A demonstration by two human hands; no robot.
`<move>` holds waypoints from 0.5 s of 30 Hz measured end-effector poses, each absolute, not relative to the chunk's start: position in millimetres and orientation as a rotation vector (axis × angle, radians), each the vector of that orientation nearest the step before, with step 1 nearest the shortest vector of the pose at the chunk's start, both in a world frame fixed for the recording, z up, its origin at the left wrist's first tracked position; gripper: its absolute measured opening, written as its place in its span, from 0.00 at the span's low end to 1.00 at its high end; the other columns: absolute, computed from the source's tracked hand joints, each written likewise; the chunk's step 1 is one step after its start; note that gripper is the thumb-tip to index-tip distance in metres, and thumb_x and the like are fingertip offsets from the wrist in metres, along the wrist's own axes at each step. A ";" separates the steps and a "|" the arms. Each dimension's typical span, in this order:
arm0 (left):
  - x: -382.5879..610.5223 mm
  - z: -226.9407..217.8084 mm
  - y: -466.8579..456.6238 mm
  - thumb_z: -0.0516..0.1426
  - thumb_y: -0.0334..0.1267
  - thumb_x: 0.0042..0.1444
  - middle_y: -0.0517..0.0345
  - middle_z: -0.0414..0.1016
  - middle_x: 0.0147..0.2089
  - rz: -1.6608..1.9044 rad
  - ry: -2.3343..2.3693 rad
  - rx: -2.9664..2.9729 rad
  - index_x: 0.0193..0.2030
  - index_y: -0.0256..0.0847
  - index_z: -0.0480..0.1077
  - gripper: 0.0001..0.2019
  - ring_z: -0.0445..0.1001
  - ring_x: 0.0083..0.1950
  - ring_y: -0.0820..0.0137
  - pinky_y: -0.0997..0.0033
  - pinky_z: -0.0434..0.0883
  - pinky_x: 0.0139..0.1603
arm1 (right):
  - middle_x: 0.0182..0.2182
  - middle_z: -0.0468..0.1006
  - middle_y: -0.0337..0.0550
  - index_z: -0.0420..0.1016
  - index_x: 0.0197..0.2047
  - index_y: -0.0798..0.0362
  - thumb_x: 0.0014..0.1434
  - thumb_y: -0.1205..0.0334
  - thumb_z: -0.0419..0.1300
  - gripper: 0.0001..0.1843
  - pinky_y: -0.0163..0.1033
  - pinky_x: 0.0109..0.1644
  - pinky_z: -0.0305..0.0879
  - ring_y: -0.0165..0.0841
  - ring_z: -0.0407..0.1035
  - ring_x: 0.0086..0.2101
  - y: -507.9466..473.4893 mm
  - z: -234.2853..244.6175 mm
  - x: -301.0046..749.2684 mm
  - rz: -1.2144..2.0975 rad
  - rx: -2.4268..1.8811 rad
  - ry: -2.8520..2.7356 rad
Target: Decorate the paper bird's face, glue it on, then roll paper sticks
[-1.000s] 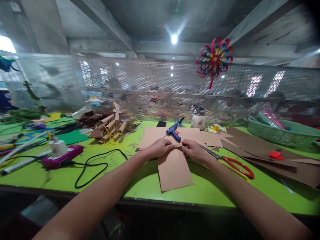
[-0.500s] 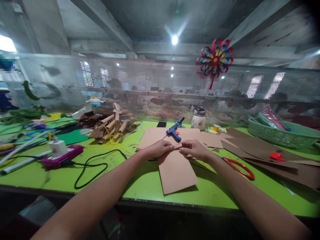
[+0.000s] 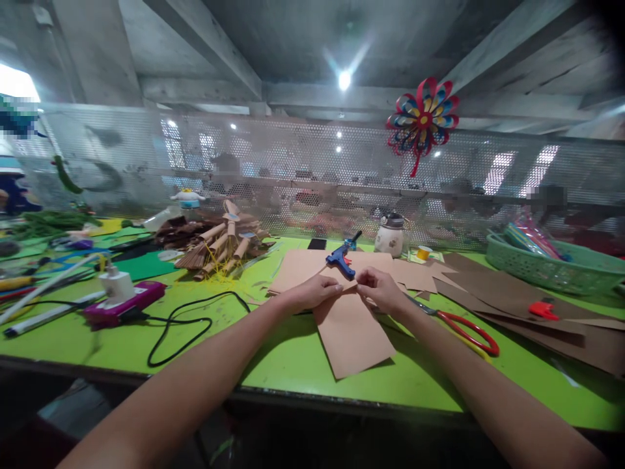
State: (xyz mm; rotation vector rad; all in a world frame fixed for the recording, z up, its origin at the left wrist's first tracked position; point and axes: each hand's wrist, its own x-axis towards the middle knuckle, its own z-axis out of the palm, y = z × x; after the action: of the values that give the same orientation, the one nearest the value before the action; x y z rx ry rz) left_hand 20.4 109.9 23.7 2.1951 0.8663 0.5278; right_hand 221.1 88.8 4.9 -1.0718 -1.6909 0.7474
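A tan paper sheet [image 3: 354, 335] lies on the green table [image 3: 273, 352] in front of me. My left hand [image 3: 315, 292] and my right hand [image 3: 378, 290] both pinch its far edge, fingers curled, thumbs close together. The sheet's near end points toward me and to the right. Just beyond my hands rests a blue glue gun [image 3: 340, 259] on a stack of tan sheets [image 3: 303, 268]. Red-handled scissors [image 3: 463, 329] lie right of my right forearm.
A purple device [image 3: 120, 306] with a white plug and a black cable [image 3: 180, 326] sit at the left. Rolled paper bundles [image 3: 219, 247] lie behind them. Brown sheets [image 3: 537, 312] and a green basket [image 3: 556, 270] are at the right. A white jar [image 3: 389, 236] stands by the mesh wall.
The tan sheet has turned slightly, its near end swinging to the right. My hands have drawn closer together at its far edge.
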 end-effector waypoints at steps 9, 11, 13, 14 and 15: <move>25.4 28.1 103.3 0.47 0.51 0.54 0.63 0.53 0.23 0.693 0.822 2.135 0.24 0.36 0.59 0.19 0.51 0.24 0.77 0.76 0.50 0.24 | 0.26 0.70 0.41 0.69 0.28 0.55 0.47 0.62 0.58 0.05 0.36 0.33 0.60 0.32 0.63 0.29 82.5 9.5 214.3 0.432 -1.102 -1.615; 25.5 28.3 103.1 0.47 0.50 0.55 0.63 0.53 0.23 0.720 0.764 2.149 0.24 0.36 0.60 0.19 0.52 0.25 0.76 0.76 0.51 0.24 | 0.27 0.71 0.42 0.70 0.27 0.55 0.48 0.62 0.57 0.06 0.37 0.36 0.60 0.33 0.64 0.30 82.0 9.1 214.3 0.466 -1.095 -1.627; 25.8 28.6 103.2 0.46 0.50 0.55 0.63 0.55 0.23 0.746 0.727 2.173 0.25 0.36 0.62 0.19 0.53 0.26 0.76 0.76 0.53 0.26 | 0.28 0.72 0.43 0.72 0.28 0.56 0.48 0.61 0.57 0.06 0.38 0.38 0.60 0.34 0.64 0.32 81.6 9.7 215.1 0.515 -1.081 -1.622; 26.0 28.8 103.3 0.46 0.50 0.56 0.62 0.56 0.24 0.756 0.721 2.185 0.27 0.35 0.63 0.19 0.54 0.26 0.76 0.76 0.54 0.26 | 0.29 0.72 0.43 0.72 0.28 0.56 0.48 0.61 0.58 0.07 0.39 0.39 0.60 0.34 0.65 0.32 81.1 10.8 215.4 0.548 -1.067 -1.608; 26.4 29.0 103.3 0.45 0.49 0.56 0.62 0.58 0.24 0.770 0.720 2.196 0.28 0.35 0.65 0.19 0.55 0.27 0.75 0.76 0.55 0.27 | 0.29 0.73 0.43 0.73 0.29 0.56 0.47 0.61 0.58 0.07 0.39 0.39 0.60 0.34 0.65 0.33 80.1 12.5 215.6 0.588 -1.051 -1.589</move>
State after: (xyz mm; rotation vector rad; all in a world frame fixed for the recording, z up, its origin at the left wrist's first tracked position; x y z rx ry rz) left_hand 26.4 103.3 29.0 2.1957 0.7203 0.7698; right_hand 215.6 80.1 12.5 -1.0514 -1.5891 0.5878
